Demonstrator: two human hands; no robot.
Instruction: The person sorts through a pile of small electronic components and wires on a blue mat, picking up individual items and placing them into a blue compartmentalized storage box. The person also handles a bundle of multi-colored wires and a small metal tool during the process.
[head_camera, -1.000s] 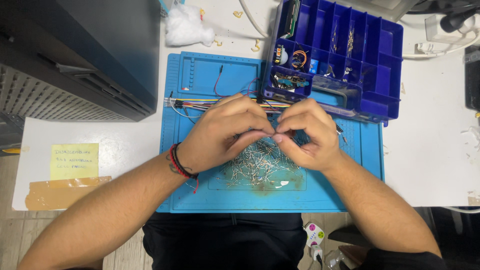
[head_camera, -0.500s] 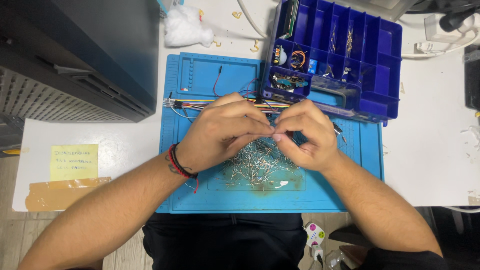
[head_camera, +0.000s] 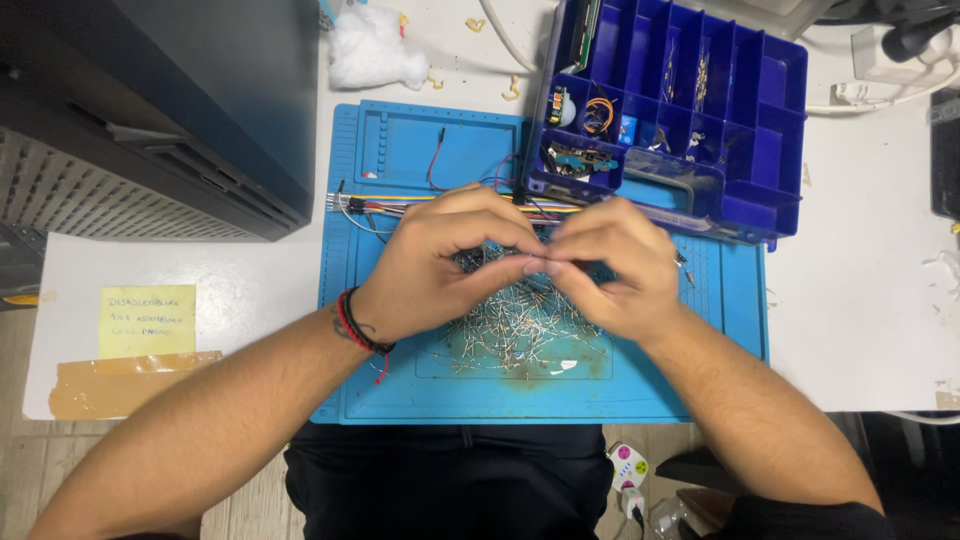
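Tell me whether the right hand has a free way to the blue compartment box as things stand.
Probably yes. The right hand is pinched against the left hand over the pile of small metal parts, and the blue compartment box sits just beyond it on the mat with nothing standing between them.

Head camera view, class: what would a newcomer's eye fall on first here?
First, the left hand and right hand, fingertips pinched together mid-frame over a heap of small metal parts on the blue work mat. Next, the open blue compartment box at the mat's far right corner, and the yellow sticky note on the left.
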